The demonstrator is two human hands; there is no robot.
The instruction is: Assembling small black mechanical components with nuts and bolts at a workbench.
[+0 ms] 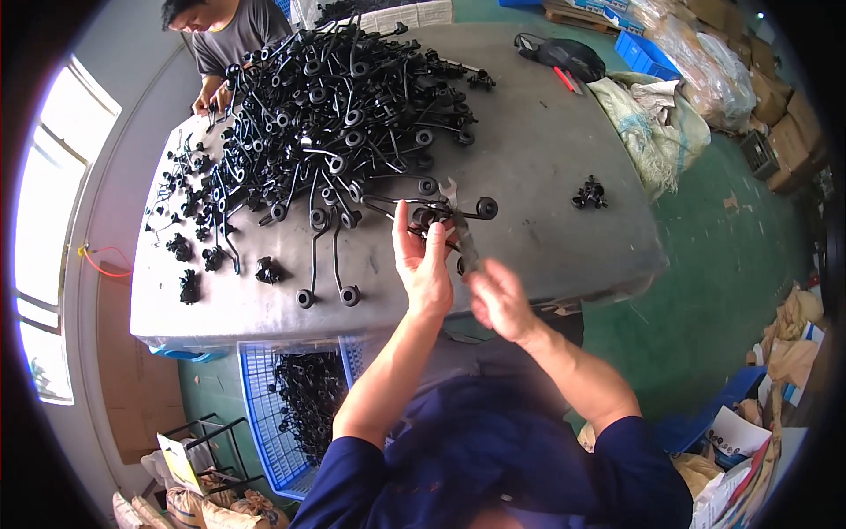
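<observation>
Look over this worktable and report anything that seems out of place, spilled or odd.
One small black part lies alone on the right of the grey table, well apart from the big heap of black rods. A pale sack slumps over the table's far right corner. Otherwise nothing looks spilled or damaged.

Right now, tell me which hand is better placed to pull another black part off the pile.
Probably the left hand: it sits closer to the pile of black parts, though it grips a part. The right hand holds the wrench, farther away.
</observation>
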